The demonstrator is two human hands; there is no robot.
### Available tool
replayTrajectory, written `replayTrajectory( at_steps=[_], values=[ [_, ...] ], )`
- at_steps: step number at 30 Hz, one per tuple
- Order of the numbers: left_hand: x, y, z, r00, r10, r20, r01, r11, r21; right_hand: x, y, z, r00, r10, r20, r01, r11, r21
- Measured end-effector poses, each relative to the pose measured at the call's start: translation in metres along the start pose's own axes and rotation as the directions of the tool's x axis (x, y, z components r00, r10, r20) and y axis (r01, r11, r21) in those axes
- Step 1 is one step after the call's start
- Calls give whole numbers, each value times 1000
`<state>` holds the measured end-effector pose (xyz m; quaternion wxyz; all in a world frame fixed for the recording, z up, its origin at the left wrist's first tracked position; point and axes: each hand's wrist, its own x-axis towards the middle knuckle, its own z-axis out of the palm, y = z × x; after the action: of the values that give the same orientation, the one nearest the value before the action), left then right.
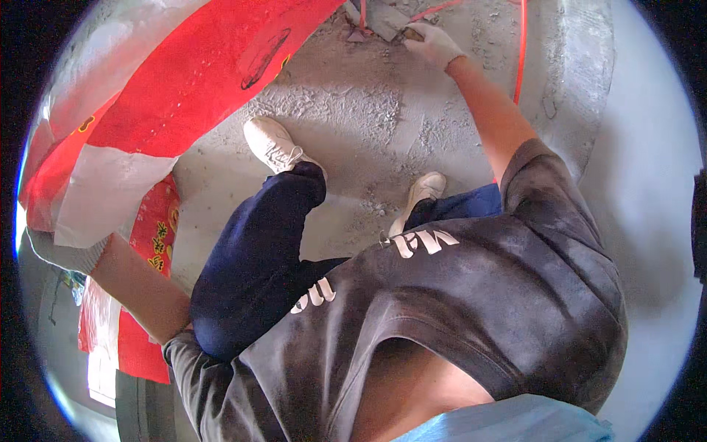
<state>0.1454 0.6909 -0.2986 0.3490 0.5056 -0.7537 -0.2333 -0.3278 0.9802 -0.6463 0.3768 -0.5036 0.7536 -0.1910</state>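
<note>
A large red-and-white plastic sack sheet (199,66) rises across the upper left. At its lower corner my gloved left hand (59,247) grips it, fingers mostly behind the material. My right hand (434,48), in a pale glove, reaches to the top centre and closes on a small dull piece I cannot make out. It is beside broken grey fragments (387,22) and thin red tubing (519,74) on the dusty floor.
My white shoes (269,140) stand apart on the rough concrete floor (339,110). More red printed sacks (147,339) and clear plastic lie at the left. A pale wall or ledge (641,184) curves along the right.
</note>
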Motion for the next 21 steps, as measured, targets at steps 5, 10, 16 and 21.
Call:
replayTrajectory(
  at_steps=[5, 10, 16, 21],
  values=[
    [1, 0, 8, 1000, -10, 10, 10, 1000, -4, 4, -1, 6, 970, 159, 186, -196, 960, 200],
    [-2, 1, 9, 1000, -10, 4, 11, 1000, -9, 4, 4, 31, 993, 98, 68, -110, 971, 214],
    [0, 0, 11, 1000, -11, 10, 11, 1000, -16, -10, 9, 34, 996, 41, -74, -24, 975, 219],
    [-1, 1, 11, 1000, -5, 5, 5, 999, -35, -53, 15, 17, 974, 220, 56, -218, 835, 506]
  ],
)
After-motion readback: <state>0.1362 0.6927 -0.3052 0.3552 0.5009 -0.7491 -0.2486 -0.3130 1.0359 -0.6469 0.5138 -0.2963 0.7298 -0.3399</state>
